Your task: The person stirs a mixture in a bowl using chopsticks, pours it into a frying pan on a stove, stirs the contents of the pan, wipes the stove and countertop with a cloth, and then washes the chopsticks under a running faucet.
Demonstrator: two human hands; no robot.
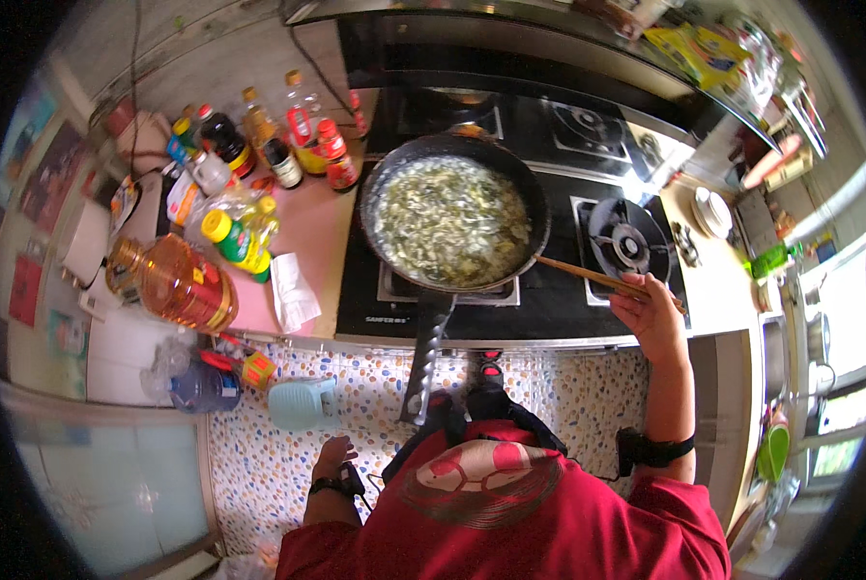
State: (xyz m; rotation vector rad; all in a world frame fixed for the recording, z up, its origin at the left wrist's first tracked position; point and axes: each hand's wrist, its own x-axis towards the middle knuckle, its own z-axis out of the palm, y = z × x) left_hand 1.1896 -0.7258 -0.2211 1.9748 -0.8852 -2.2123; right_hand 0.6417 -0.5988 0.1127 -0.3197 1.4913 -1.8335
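My right hand (649, 312) grips a pair of wooden chopsticks (574, 269) over the front right of the stove. Their tips reach the right rim of a black frying pan (542, 239). Inside the pan is a pale, cloudy soup (451, 221) with green and whitish shreds and foam. The pan rests on the left burner, and its black handle (431, 348) points towards me past the stove's front edge. Down by my side, my left hand (335, 455) hangs above the floor with its fingers loosely apart and nothing visible in it.
An uncovered gas burner (629, 245) is right of the pan on the black glass stove (549, 312). Seasoning bottles (337, 156), a large oil bottle (179, 286) and a white tissue (293, 292) crowd the left counter. Below stand a blue stool (299, 404) and a water jug (205, 388).
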